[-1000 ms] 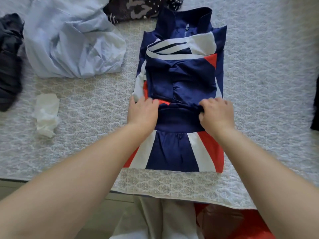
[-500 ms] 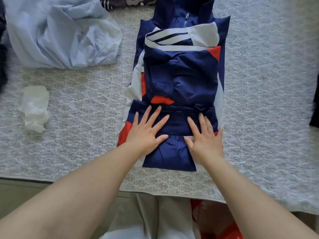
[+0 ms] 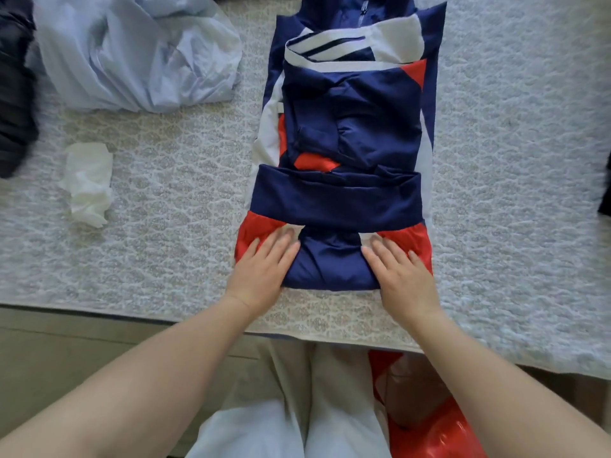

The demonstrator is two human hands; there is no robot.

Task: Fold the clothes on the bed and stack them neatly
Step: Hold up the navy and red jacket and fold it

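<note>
Flatly, both hands on smooth, glossy folded jacket.

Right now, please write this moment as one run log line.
jacket: bottom folded up | left hand: flat on fold | right hand: flat on fold

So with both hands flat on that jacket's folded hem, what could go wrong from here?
The jacket lies close to the bed's near edge; pulling it nearer might slide it off. The left hand and right hand only press, so the slick fold could spring open. The crumpled light blue garment lies close, leaving little stacking room.
</note>
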